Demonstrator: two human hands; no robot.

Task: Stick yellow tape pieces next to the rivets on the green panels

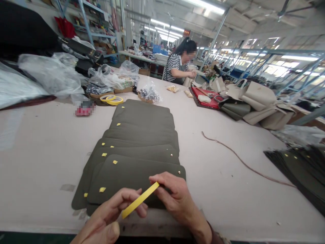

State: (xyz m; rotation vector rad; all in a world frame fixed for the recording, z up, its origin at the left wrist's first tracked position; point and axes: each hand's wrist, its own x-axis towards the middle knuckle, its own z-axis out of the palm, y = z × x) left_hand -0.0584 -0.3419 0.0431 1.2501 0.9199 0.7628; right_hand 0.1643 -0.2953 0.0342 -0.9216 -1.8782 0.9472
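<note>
Yellow tape (140, 200) stretches slantwise between my hands, its edge toward me; I cannot tell whether it is a whole roll or a strip. My right hand (175, 193) pinches its upper end between thumb and fingers. The curled fingers of my left hand (111, 210) pass behind its lower part, with the thumb held apart. Just beyond my hands lies an overlapping stack of dark olive flat panels (142, 169) with rounded corners. Small yellow tape pieces (115, 162) stick along their left side. A small metal stud (179, 172) shows near the front panel's right corner.
Yellow tape rolls (111, 99) and bagged metal parts (149, 94) sit behind the stack. A brown cord (236, 155) crosses the table (215, 203) at right, near more dark panels (299, 173). Beige bags (259, 96) pile up farther back, by a seated person (175, 66) in stripes.
</note>
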